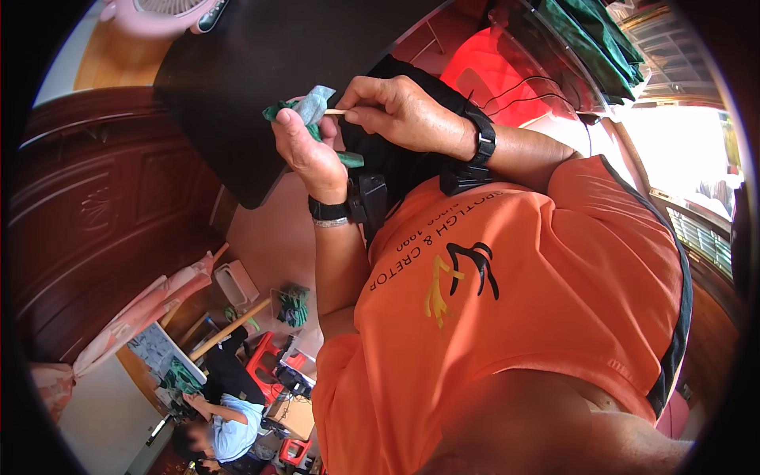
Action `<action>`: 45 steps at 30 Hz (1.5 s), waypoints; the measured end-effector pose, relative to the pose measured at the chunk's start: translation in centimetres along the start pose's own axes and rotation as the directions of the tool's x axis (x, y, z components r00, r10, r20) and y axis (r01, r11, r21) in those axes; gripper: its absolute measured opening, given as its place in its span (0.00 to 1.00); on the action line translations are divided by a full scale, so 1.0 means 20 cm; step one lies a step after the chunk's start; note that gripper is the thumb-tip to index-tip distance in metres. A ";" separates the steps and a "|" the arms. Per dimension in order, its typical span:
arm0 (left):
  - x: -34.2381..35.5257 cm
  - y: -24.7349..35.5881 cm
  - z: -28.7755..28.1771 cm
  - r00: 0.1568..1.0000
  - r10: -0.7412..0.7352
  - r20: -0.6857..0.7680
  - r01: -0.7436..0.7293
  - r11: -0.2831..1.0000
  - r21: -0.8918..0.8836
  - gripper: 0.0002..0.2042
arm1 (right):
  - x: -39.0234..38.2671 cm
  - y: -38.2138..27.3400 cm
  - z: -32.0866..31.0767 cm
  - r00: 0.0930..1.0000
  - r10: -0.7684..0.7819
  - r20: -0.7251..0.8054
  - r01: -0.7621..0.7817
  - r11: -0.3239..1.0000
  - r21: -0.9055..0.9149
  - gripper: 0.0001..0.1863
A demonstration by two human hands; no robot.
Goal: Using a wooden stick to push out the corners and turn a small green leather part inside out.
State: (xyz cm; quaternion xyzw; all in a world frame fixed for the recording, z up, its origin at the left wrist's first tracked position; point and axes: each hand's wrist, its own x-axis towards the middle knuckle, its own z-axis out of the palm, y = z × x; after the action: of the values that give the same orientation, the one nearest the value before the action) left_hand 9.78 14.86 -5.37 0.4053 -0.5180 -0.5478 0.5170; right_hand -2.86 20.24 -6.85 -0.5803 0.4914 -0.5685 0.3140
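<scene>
My left hand (305, 158) is raised at the centre by the black table (222, 95), its fingers wrapped round a small piece of green and pale blue cloth (312, 103), thumb upward. A strip of green hangs from its lower side. My right hand (400, 115) pinches a thin pale stick (336, 112) between thumb and curled index finger, just right of the cloth. The stick's left end meets the cloth, and whether it goes inside I cannot tell. Both wrists wear black straps with dark devices.
A pink fan (162, 14) stands at top left. Top right are a red stool (475, 63), cables and a clear container holding green cloth (582, 43). Lower left, a co-worker in light blue (237, 431) works among fabric, wooden poles and red stools. A bright window (681, 158) is at right.
</scene>
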 end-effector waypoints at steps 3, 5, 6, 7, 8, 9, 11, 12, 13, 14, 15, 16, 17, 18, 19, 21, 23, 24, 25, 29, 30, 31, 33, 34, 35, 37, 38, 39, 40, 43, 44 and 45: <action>0.00 0.01 0.01 0.999 -0.047 0.016 0.049 0.990 -0.129 0.22 | -0.01 0.00 0.02 0.999 0.012 -0.040 -0.011 1.000 0.018 0.06; 0.05 -0.01 -0.07 0.997 -0.015 0.079 0.027 0.989 -0.147 0.19 | 0.01 -0.01 0.00 1.000 -0.029 -0.008 0.029 0.998 -0.054 0.05; 0.07 -0.01 -0.11 0.990 0.018 0.138 0.006 0.986 -0.166 0.17 | 0.02 -0.01 -0.02 0.997 -0.068 0.027 0.070 0.990 -0.123 0.05; 0.08 -0.01 -0.12 0.996 -0.026 0.087 0.045 0.972 -0.229 0.15 | 0.02 -0.02 -0.04 0.997 -0.070 0.028 0.073 0.990 -0.121 0.05; 0.10 0.00 -0.15 0.992 -0.027 0.124 0.061 0.959 -0.277 0.16 | 0.02 -0.02 -0.08 0.994 -0.065 0.089 0.080 0.979 -0.189 0.06; 0.11 0.01 -0.17 0.996 -0.042 0.075 0.061 0.959 -0.277 0.15 | 0.02 -0.03 -0.11 0.987 -0.054 0.149 0.092 0.962 -0.256 0.06; 0.11 0.03 -0.20 0.999 -0.031 -0.025 0.025 0.979 -0.204 0.14 | 0.00 -0.06 -0.14 0.995 0.018 0.098 0.001 0.980 -0.197 0.06; 0.11 0.04 -0.20 0.999 -0.032 -0.029 0.025 0.979 -0.201 0.14 | 0.00 -0.08 -0.15 0.997 0.046 0.065 -0.037 0.991 -0.132 0.07; 0.11 0.06 -0.19 1.000 -0.008 -0.008 0.007 0.990 -0.141 0.14 | 0.00 -0.09 -0.15 0.997 0.048 0.064 -0.039 0.991 -0.131 0.07; 0.11 0.07 -0.19 1.000 0.015 0.015 -0.013 0.997 -0.082 0.13 | 0.00 -0.11 -0.15 0.994 0.026 0.104 -0.009 0.988 -0.154 0.07; 0.10 0.08 -0.17 1.000 0.022 0.000 -0.022 0.998 -0.063 0.13 | -0.01 -0.11 -0.15 0.989 0.004 0.145 0.021 0.984 -0.176 0.07; 0.09 0.09 -0.15 1.000 0.022 0.006 -0.022 0.998 -0.062 0.13 | 0.00 -0.10 -0.15 0.990 0.004 0.139 0.021 0.984 -0.177 0.07; 0.08 0.10 -0.14 1.000 0.018 -0.022 -0.019 1.000 -0.019 0.13 | 0.00 -0.08 -0.13 0.989 -0.002 0.149 0.029 0.983 -0.179 0.07; 0.08 0.11 -0.12 0.999 0.015 -0.051 -0.014 1.000 0.024 0.14 | 0.01 -0.05 -0.12 0.987 -0.009 0.159 0.038 0.983 -0.180 0.07; 0.07 0.11 -0.11 0.998 0.026 -0.065 -0.025 0.999 0.020 0.15 | 0.01 -0.03 -0.11 0.987 -0.033 0.156 0.060 0.984 -0.169 0.06; 0.08 0.09 -0.13 0.999 0.020 -0.034 -0.020 1.000 0.020 0.15 | 0.00 -0.04 -0.12 0.987 -0.011 0.161 0.042 0.980 -0.195 0.06; 0.08 0.08 -0.13 1.000 0.015 0.000 -0.015 1.000 0.019 0.16 | 0.00 -0.04 -0.12 0.987 0.011 0.163 0.026 0.975 -0.223 0.06; 0.07 0.08 -0.14 1.000 0.024 0.003 -0.024 0.999 0.041 0.17 | 0.00 -0.03 -0.12 0.985 0.008 0.173 0.031 0.975 -0.222 0.06; 0.06 0.08 -0.14 0.999 0.033 0.006 -0.033 0.997 0.064 0.18 | 0.00 -0.02 -0.11 0.983 0.003 0.184 0.038 0.975 -0.220 0.06; 0.06 0.06 -0.10 0.999 0.026 0.047 -0.030 0.995 0.092 0.22 | 0.00 -0.03 -0.09 0.988 0.005 0.157 0.021 0.987 -0.162 0.06; 0.05 0.05 -0.10 0.999 0.025 0.047 -0.029 0.995 0.092 0.22 | -0.01 -0.03 -0.08 0.992 0.005 0.123 0.011 0.992 -0.126 0.05; 0.04 0.05 -0.09 0.999 0.011 0.047 -0.015 0.997 0.078 0.23 | -0.01 -0.03 -0.07 0.996 0.007 0.087 0.001 0.996 -0.090 0.05; 0.02 0.03 -0.07 0.999 -0.007 0.042 0.005 0.999 0.048 0.27 | -0.01 -0.02 -0.05 0.995 0.045 0.087 -0.044 0.999 -0.009 0.05; 0.01 0.02 -0.05 0.999 -0.009 0.043 0.007 0.999 0.048 0.27 | -0.01 -0.02 -0.03 0.993 0.080 0.092 -0.087 0.994 0.073 0.05; 0.00 0.02 -0.04 0.999 0.007 0.043 -0.009 0.998 0.056 0.27 | -0.01 0.00 -0.01 0.993 0.081 0.091 -0.088 0.994 0.072 0.05; -0.01 0.01 -0.02 0.997 0.025 0.079 -0.028 0.999 0.038 0.29 | -0.01 0.02 0.04 0.999 0.035 -0.016 -0.032 0.988 0.152 0.05; -0.01 0.01 -0.02 0.997 0.025 0.078 -0.028 0.999 0.036 0.29 | 0.00 0.01 0.04 0.999 0.035 -0.015 -0.033 0.988 0.151 0.05; -0.01 0.03 -0.01 0.997 -0.018 0.073 0.021 0.999 -0.035 0.28 | 0.00 0.00 0.03 0.999 -0.022 -0.039 0.023 1.000 0.007 0.05; -0.01 0.05 -0.01 0.996 -0.061 0.070 0.068 0.992 -0.107 0.27 | 0.01 -0.02 0.03 0.995 -0.084 -0.054 0.076 0.988 -0.138 0.06; 0.05 0.01 -0.12 0.991 -0.109 0.072 0.125 0.952 -0.279 0.23 | 0.03 -0.06 -0.03 0.995 -0.094 0.043 0.102 0.959 -0.265 0.07; 0.07 0.00 -0.14 0.985 -0.161 0.067 0.175 0.906 -0.386 0.23 | 0.02 -0.05 -0.04 0.992 -0.101 0.079 0.121 0.940 -0.319 0.07; 0.09 0.01 -0.18 0.981 -0.167 0.097 0.193 0.873 -0.448 0.22 | 0.01 -0.04 -0.07 0.991 -0.108 0.079 0.128 0.930 -0.346 0.08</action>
State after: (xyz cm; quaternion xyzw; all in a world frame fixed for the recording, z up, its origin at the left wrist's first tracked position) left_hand 13.08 12.52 -5.49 0.3042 -0.3494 -0.7105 0.5296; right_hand -3.98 20.55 -5.76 -0.6717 0.5395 -0.4728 0.1853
